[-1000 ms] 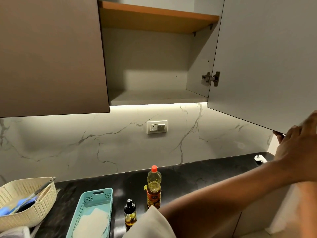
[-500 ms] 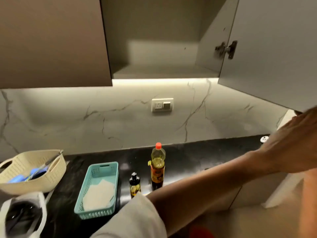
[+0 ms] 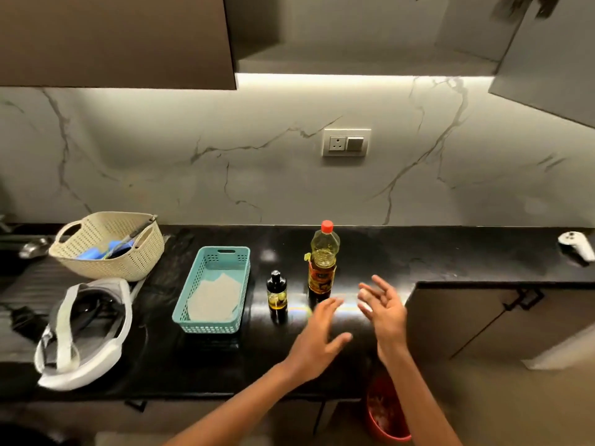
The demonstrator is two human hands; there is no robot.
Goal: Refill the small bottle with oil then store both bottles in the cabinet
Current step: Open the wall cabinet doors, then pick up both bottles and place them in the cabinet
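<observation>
A large oil bottle with a red cap and yellow oil stands upright on the black counter. To its left stands a small dark bottle with a black cap. My left hand hovers open just in front of the large bottle, fingers spread, holding nothing. My right hand is open to the right of the large bottle, palm turned inward, apart from it. Above, the wall cabinet stands open with its door swung out at the upper right.
A teal basket with a folded cloth sits left of the small bottle. A cream basket with utensils and a white headset lie further left. A white controller rests far right. A red bin stands on the floor.
My left hand has left the cabinet door and dropped to the counter. My right hand has come into view. The view has tilted down from the cabinet to the bottles.
</observation>
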